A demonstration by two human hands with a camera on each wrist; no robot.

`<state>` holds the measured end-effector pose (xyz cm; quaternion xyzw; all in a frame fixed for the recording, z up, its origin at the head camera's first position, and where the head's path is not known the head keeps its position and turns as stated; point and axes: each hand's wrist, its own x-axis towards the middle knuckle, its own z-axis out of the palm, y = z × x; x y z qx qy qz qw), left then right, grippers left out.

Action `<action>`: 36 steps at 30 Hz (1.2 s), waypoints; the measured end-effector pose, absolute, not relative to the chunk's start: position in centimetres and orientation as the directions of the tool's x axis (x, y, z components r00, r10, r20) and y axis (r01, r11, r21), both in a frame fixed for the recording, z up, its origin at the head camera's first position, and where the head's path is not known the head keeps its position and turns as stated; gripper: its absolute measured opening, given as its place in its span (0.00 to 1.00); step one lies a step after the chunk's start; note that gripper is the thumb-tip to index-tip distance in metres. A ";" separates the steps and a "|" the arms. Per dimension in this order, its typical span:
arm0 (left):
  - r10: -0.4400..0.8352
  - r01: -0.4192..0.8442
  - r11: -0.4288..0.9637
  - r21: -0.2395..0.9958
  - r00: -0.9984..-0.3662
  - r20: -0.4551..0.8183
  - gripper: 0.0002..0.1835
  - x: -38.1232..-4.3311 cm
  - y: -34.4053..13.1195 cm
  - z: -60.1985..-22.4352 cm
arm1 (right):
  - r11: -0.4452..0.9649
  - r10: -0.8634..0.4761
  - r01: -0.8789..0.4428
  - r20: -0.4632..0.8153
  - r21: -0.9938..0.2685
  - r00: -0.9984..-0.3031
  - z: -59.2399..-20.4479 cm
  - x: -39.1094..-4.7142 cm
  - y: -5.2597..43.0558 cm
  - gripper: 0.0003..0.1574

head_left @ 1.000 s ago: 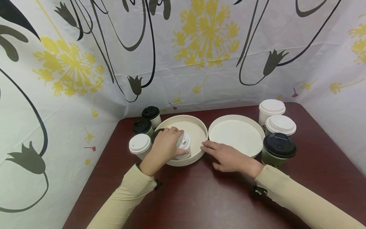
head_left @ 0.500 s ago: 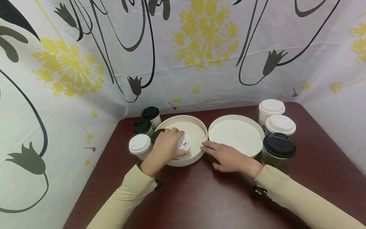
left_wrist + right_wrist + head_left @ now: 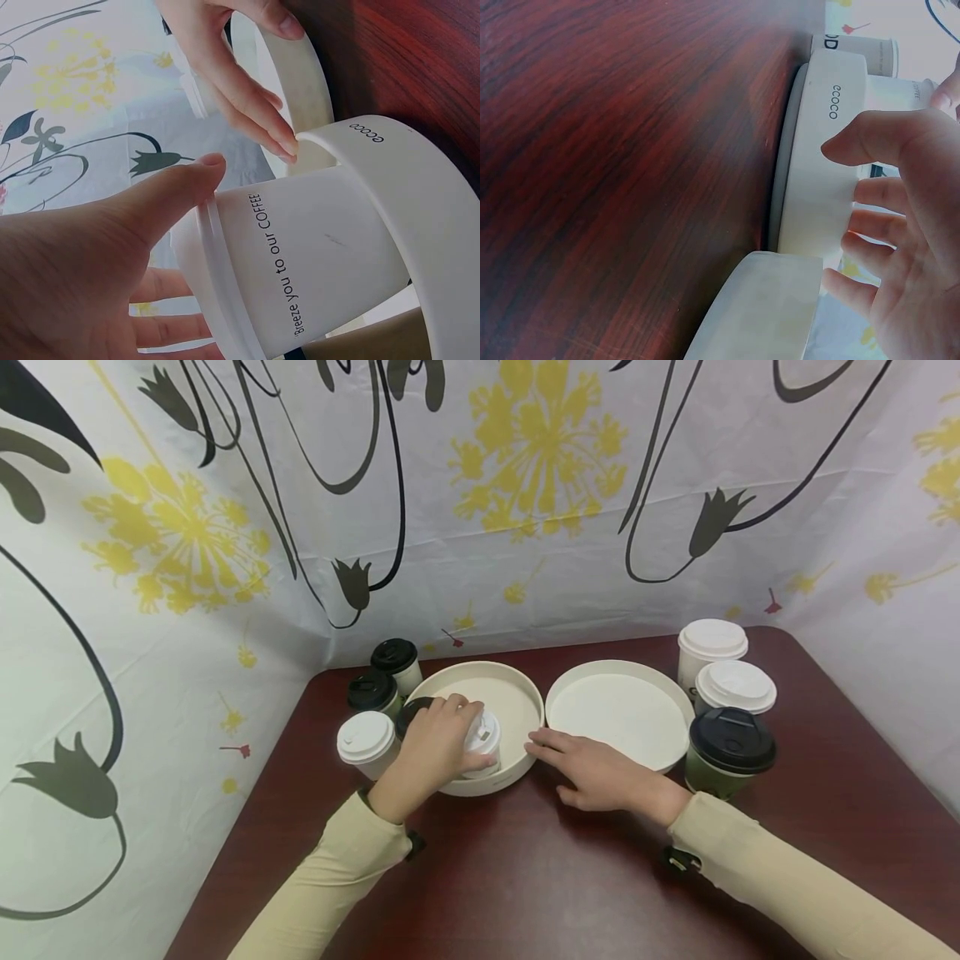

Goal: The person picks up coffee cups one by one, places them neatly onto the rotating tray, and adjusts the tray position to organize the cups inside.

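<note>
My left hand [image 3: 431,743] grips a white paper coffee cup [image 3: 315,255] at its white lid, thumb on the near side and fingers round the far side. The cup stands inside the left round cream tray [image 3: 487,787]; its printed side shows in the left wrist view. Beside it in the tray is a cup with a black lid [image 3: 408,714], mostly hidden behind my left hand. My right hand [image 3: 600,772] has its fingers stretched out, with the fingertips touching the left tray's rim near where the two trays meet.
A second round tray [image 3: 622,714] stands to the right. Left of the trays are two black-lidded cups [image 3: 372,691] and a white-lidded cup [image 3: 367,739]. At the right stand two white-lidded cups [image 3: 735,685] and a green cup with black lid [image 3: 731,752]. Patterned cloth [image 3: 420,568] hangs behind.
</note>
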<state>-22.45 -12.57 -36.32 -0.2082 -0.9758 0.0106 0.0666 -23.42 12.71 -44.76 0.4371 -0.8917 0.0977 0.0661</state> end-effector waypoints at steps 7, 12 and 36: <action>0.397 0.394 0.918 -0.048 -0.909 0.128 0.44 -22.2 -12.5 -36.3 | 0.601 -0.765 -0.790 0.197 -0.124 -0.613 -44.7 -23.4 12.7 0.46; 0.395 0.391 0.919 -0.056 -0.903 0.169 0.45 -21.6 -12.3 -36.0 | 0.598 -0.767 -0.792 0.200 -0.122 -0.610 -44.8 -23.4 12.7 0.46; 0.634 0.631 0.769 -0.104 -0.729 0.259 0.38 -15.4 -7.7 -39.6 | 0.590 -0.761 -0.794 0.228 -0.148 -0.608 -44.9 -23.5 12.7 0.42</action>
